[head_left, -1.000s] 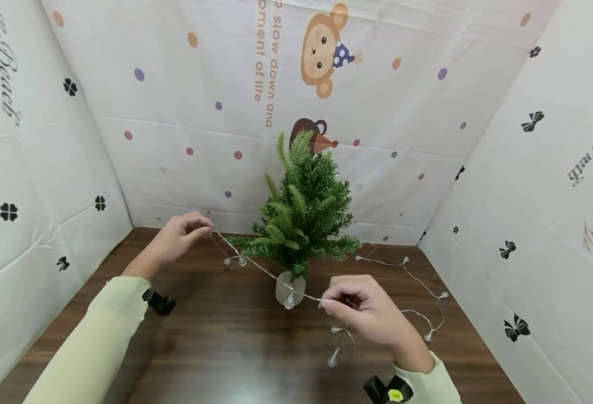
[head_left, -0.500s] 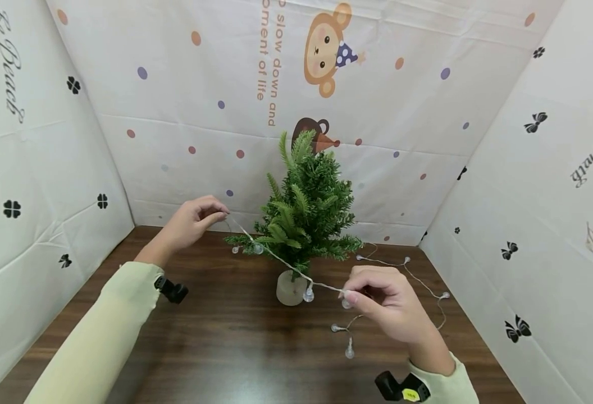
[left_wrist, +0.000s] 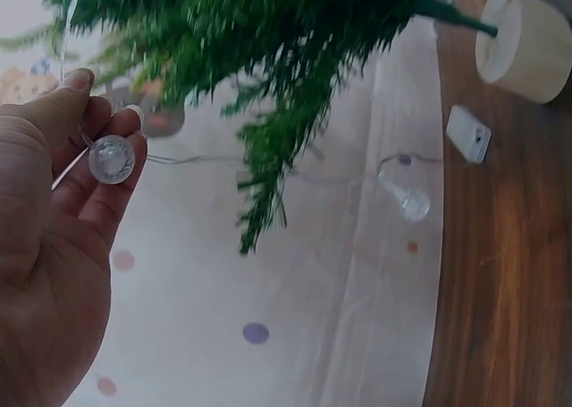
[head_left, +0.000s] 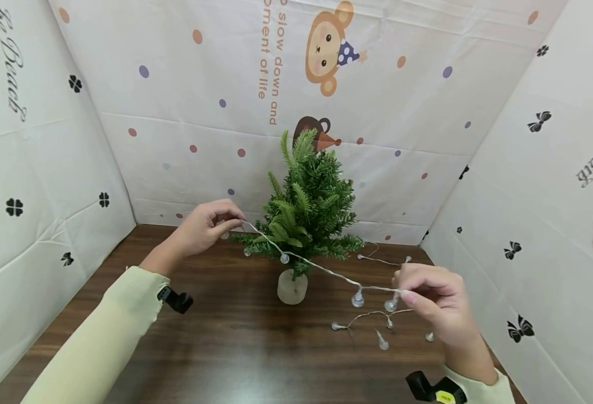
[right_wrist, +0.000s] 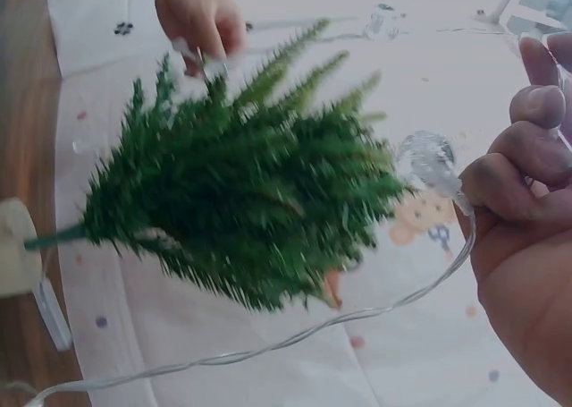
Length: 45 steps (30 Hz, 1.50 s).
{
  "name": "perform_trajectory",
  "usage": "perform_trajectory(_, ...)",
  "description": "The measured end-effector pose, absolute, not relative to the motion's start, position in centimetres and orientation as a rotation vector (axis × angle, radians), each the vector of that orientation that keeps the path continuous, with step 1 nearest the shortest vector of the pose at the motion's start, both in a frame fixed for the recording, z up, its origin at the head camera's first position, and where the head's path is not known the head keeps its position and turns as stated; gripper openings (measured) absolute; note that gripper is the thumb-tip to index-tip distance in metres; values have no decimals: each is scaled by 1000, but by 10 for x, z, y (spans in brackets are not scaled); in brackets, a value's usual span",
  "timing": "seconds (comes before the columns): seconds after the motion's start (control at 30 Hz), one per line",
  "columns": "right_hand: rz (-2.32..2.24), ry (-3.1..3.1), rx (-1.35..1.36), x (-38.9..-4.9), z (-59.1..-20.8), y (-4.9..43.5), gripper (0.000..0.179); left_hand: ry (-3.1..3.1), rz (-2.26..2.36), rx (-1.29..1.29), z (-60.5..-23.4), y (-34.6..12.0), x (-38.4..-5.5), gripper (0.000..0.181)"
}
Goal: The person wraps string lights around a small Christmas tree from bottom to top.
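A string of fairy lights (head_left: 327, 271) with clear round bulbs stretches in front of a small artificial Christmas tree (head_left: 314, 205). My left hand (head_left: 205, 227) pinches the wire between thumb and fingertips, left of the tree. In the left wrist view, a bulb (left_wrist: 113, 160) hangs against that hand's fingers. To the right and nearer me, my right hand (head_left: 440, 303) pinches the same string, with a bulb (head_left: 390, 305) dangling beside its fingertips. The tree stands upright on a pale round base (head_left: 292, 287), apart from both hands.
More of the light string, with bulbs such as this bulb (head_left: 383, 341), trails over the brown wooden table (head_left: 215, 348) at right. A white battery box (left_wrist: 468, 134) lies behind the tree base. Printed fabric walls (head_left: 185, 84) enclose the back and sides.
Both hands have moved right, the right hand farther, and the left has risen slightly. The stretch of wire between them is longer and higher. Some of the string on the table has shifted.
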State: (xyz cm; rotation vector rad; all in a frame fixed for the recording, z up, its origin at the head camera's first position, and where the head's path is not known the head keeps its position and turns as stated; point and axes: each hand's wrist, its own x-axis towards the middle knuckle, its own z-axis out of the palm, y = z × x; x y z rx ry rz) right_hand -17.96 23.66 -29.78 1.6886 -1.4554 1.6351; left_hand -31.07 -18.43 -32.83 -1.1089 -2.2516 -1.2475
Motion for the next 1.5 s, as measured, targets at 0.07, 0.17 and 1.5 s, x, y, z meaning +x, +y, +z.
perform_trajectory(0.07,1685,-1423,1668,-180,-298,244,18,-2247,-1227,-1129,-329,-181,-306,16)
perform_trajectory(0.17,1781,-1388,1617,-181,-298,254,21,-2237,-1220,-1151,-330,-175,-299,15)
perform_trajectory(1.5,2034,-1342,1538,-197,-280,307,29,-1907,-821,-1330,-350,-144,-262,20)
